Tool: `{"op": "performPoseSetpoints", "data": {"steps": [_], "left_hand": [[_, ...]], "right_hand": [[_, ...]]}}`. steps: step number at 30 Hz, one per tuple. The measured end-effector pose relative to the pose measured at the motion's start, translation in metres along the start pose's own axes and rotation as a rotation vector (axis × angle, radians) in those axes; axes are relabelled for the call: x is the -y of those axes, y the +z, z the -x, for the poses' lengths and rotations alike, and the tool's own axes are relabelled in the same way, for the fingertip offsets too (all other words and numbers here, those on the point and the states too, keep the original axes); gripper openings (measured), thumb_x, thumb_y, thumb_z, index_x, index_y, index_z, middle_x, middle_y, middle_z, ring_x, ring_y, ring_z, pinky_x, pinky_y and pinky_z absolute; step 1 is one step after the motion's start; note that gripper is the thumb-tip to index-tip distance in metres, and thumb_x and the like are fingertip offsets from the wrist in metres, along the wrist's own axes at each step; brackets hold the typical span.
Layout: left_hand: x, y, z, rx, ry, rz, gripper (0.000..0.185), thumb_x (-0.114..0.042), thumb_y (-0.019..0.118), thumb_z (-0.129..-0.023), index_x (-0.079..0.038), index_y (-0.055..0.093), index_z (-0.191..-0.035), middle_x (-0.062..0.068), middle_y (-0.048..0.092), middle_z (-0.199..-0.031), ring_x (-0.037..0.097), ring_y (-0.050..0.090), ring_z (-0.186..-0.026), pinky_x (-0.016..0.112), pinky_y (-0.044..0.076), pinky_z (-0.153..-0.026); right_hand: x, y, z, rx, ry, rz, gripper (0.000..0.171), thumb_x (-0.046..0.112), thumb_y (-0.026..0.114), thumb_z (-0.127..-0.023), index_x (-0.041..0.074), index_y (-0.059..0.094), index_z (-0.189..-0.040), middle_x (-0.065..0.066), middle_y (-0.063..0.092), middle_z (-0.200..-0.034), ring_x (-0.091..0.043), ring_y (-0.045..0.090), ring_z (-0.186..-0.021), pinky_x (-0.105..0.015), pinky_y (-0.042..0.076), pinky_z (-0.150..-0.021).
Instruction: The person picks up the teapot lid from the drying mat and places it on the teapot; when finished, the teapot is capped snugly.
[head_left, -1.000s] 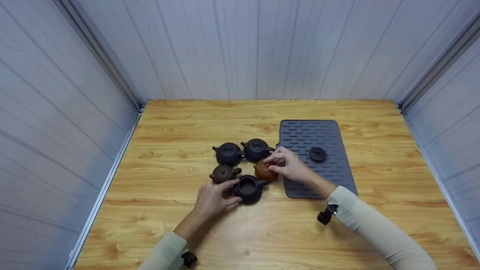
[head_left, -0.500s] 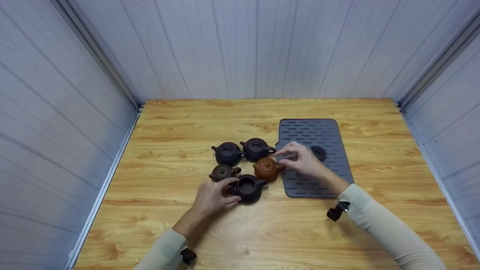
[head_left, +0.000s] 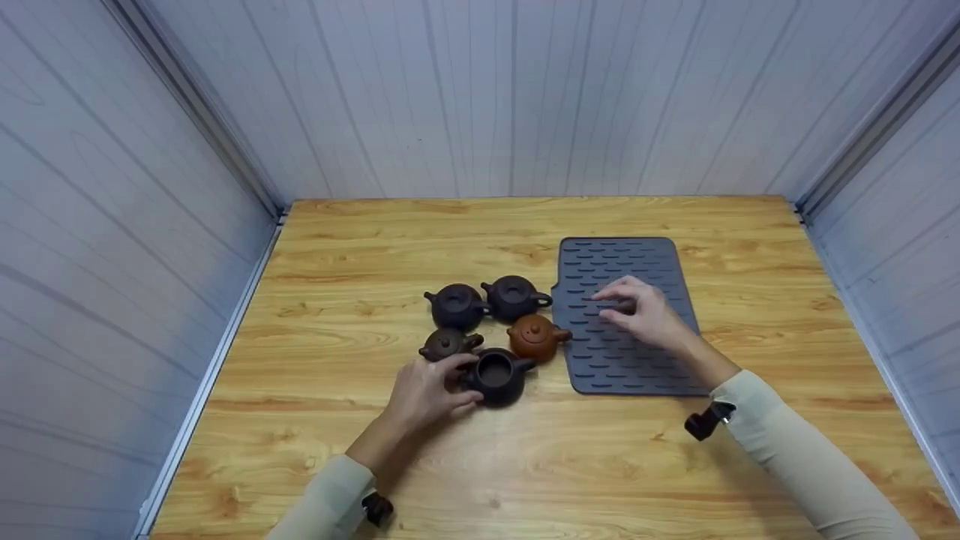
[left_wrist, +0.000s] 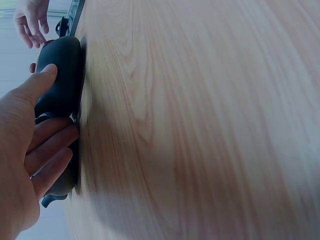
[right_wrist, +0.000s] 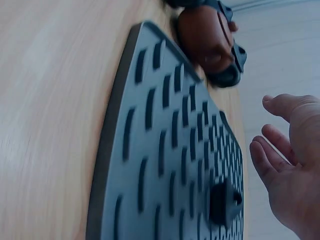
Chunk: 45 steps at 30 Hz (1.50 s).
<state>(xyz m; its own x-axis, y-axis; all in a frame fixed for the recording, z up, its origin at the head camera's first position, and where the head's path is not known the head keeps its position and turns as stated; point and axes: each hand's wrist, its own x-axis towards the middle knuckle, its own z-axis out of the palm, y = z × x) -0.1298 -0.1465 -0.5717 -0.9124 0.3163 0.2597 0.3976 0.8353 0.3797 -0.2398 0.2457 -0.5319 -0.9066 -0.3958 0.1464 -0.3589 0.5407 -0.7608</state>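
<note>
My left hand (head_left: 450, 384) grips a lidless dark teapot (head_left: 495, 375) on the wooden table; in the left wrist view the thumb lies over the pot (left_wrist: 60, 85) and the fingers (left_wrist: 47, 150) curl round its side. My right hand (head_left: 622, 306) hovers with relaxed fingers over the grey ribbed mat (head_left: 630, 360). In the head view that hand hides a loose dark lid; in the right wrist view the lid (right_wrist: 225, 202) lies on the mat (right_wrist: 160, 150), apart from the fingers (right_wrist: 270, 160). An orange-brown lidded teapot (head_left: 534, 337) stands just left of the mat.
Two dark lidded teapots (head_left: 456, 306) (head_left: 514, 298) and a small brown one (head_left: 446, 345) stand clustered behind the held pot. White panel walls (head_left: 187, 187) close in the table on three sides. Bare wood (head_left: 600, 465) stretches along the near edge.
My right hand has left the orange-brown teapot and moved right over the mat, now covering the loose lid in the head view. The left hand has kept its hold.
</note>
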Motion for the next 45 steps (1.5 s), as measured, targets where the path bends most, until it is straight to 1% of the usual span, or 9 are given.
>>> {"op": "performPoseSetpoints", "data": {"steps": [4,6,13,15,21,28,32,39,45], "left_hand": [[0.0,0.0,-0.001,0.005,-0.005,0.009,0.055,-0.059,0.084,-0.073,-0.038,0.07,-0.121,-0.007,0.063,-0.062,0.005,0.034,-0.055,0.026,0.038,-0.055],[0.0,0.001,-0.001,0.009,-0.008,0.012,0.055,-0.059,0.084,-0.072,-0.038,0.07,-0.121,-0.006,0.064,-0.063,0.005,0.035,-0.056,0.026,0.038,-0.056],[0.0,0.0,-0.002,0.024,-0.029,0.031,0.055,-0.058,0.085,-0.072,-0.038,0.07,-0.121,-0.004,0.068,-0.066,0.006,0.038,-0.057,0.026,0.039,-0.057],[0.0,0.0,-0.002,0.028,-0.035,0.037,0.055,-0.058,0.085,-0.072,-0.038,0.07,-0.121,-0.004,0.069,-0.068,0.006,0.04,-0.058,0.026,0.039,-0.058],[0.0,-0.001,-0.002,0.029,-0.035,0.032,0.056,-0.059,0.085,-0.072,-0.037,0.07,-0.121,-0.003,0.07,-0.069,0.006,0.041,-0.059,0.026,0.041,-0.059],[0.001,0.001,-0.002,-0.014,0.005,-0.017,0.06,-0.059,0.086,-0.07,-0.039,0.072,-0.124,0.003,0.074,-0.07,0.006,0.037,-0.056,0.027,0.042,-0.056],[0.001,0.001,-0.003,-0.008,0.005,-0.029,0.059,-0.06,0.085,-0.07,-0.041,0.071,-0.124,0.008,0.075,-0.072,0.007,0.039,-0.056,0.029,0.043,-0.056],[0.0,0.0,-0.004,0.008,-0.003,-0.01,0.059,-0.059,0.086,-0.07,-0.039,0.072,-0.124,0.004,0.074,-0.069,0.006,0.04,-0.057,0.03,0.046,-0.059],[0.0,-0.001,-0.004,0.024,-0.011,-0.007,0.06,-0.061,0.085,-0.07,-0.04,0.071,-0.125,-0.003,0.059,-0.052,0.005,0.031,-0.053,0.026,0.038,-0.055]], "right_hand": [[-0.01,-0.008,0.005,-0.035,0.008,0.035,0.024,0.008,0.075,-0.09,0.009,0.076,-0.114,-0.008,0.065,-0.116,-0.034,0.066,-0.11,-0.024,0.057,-0.087],[-0.014,-0.011,0.006,-0.048,0.007,0.045,0.024,0.007,0.075,-0.09,0.008,0.076,-0.114,-0.009,0.065,-0.116,-0.032,0.065,-0.108,-0.02,0.056,-0.086],[-0.029,-0.021,0.011,-0.078,0.011,0.08,0.025,0.008,0.076,-0.09,0.01,0.076,-0.115,-0.01,0.063,-0.116,-0.026,0.063,-0.108,-0.039,0.058,-0.087],[-0.033,-0.022,0.012,-0.089,0.014,0.087,0.026,0.009,0.076,-0.089,0.009,0.076,-0.116,-0.011,0.062,-0.116,-0.027,0.062,-0.108,-0.041,0.058,-0.086],[-0.049,-0.024,0.013,-0.122,0.043,0.104,0.03,0.008,0.078,-0.087,0.008,0.075,-0.117,-0.015,0.061,-0.116,-0.03,0.061,-0.108,-0.025,0.054,-0.084],[-0.061,-0.025,0.014,-0.112,0.119,0.056,0.029,0.009,0.076,-0.089,0.006,0.074,-0.118,-0.019,0.06,-0.12,-0.032,0.06,-0.114,-0.009,0.048,-0.084],[-0.064,-0.025,0.013,-0.116,0.149,0.02,0.027,0.01,0.074,-0.091,0.004,0.074,-0.118,-0.02,0.06,-0.12,-0.034,0.062,-0.112,-0.006,0.049,-0.082],[-0.067,-0.023,0.012,-0.124,0.179,0.007,0.027,0.015,0.072,-0.094,0.004,0.074,-0.118,-0.02,0.061,-0.119,-0.035,0.063,-0.111,-0.003,0.046,-0.078],[-0.069,-0.021,0.012,-0.147,0.197,-0.008,0.025,0.015,0.074,-0.093,0.003,0.075,-0.115,-0.019,0.062,-0.119,-0.033,0.062,-0.112,-0.003,0.047,-0.076]]}}
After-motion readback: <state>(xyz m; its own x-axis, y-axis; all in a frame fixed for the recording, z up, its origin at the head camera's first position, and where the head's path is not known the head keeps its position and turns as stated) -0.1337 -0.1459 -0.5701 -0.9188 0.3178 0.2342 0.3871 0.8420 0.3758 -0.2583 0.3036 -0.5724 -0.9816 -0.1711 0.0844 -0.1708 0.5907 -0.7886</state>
